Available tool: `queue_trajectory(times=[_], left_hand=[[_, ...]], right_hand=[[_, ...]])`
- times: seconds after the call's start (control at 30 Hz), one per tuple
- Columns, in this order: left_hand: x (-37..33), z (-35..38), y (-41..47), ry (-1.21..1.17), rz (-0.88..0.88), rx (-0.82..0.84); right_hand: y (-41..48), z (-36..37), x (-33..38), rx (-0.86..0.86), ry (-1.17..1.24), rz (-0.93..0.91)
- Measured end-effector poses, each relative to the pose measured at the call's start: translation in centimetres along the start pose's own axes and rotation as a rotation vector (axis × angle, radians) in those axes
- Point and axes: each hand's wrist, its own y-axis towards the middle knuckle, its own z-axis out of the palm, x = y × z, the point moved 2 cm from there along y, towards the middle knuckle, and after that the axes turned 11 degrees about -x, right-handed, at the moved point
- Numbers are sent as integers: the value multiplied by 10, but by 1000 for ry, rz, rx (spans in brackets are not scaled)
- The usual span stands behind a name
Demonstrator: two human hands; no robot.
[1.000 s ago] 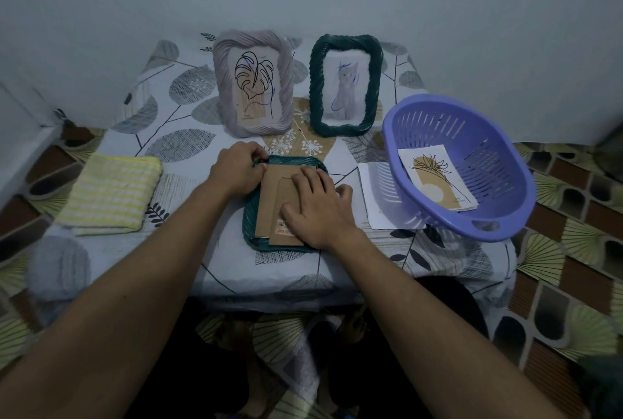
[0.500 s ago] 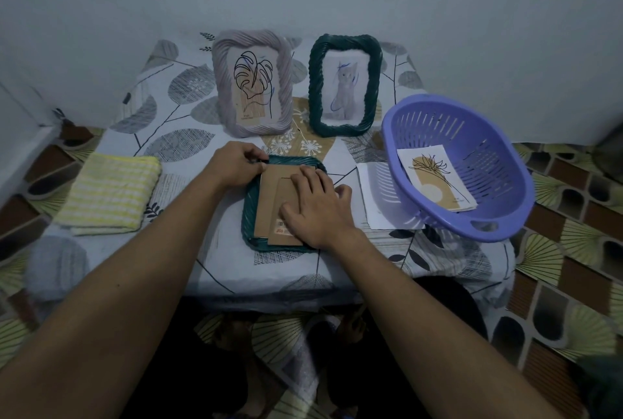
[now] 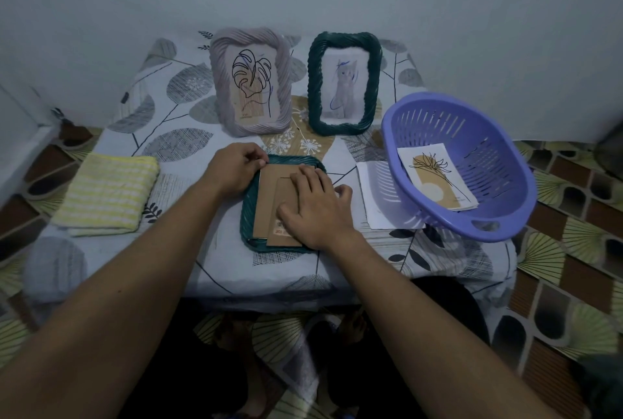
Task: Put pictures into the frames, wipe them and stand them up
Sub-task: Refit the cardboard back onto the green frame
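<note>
The left hand is curled up at the top left corner of the brown back board. Its fingertips are bunched together and pinch at that corner. What sits between them is too small to tell. The right hand lies flat on the same board, with its fingers straight and close together, pressing down. Its thumb sticks out to the right.

The board sits in the back of the lying green frame. This frame is face down on the table, near the front edge, in the middle. A smaller brown flap lies on the board, partly under the right hand.

Behind the hands, two frames stand up near the wall. The lilac frame is on the left and holds a big leaf drawing. The standing green frame is just beside it on the right and holds a pale grey drawing.

To the right is a purple basket, tipped a little toward the person. One loose picture with a thin flower on it lies inside. The basket rests partly on a white sheet.

Far to the left, well apart from the frames, a folded yellow cloth lies on the table.
</note>
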Motion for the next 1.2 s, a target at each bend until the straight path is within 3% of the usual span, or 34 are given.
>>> queue_trajectory(times=[0.63,0.97,1.2], left_hand=[[1,-12,-39,-113,30,5],[19,3,-81,449,59,194],[19,6,-85,426,98,120]], right_hand=[[0,-2,1,56,23,9],[11,-9,-5,218,141,72],[13,-14,-7,214,150,74]])
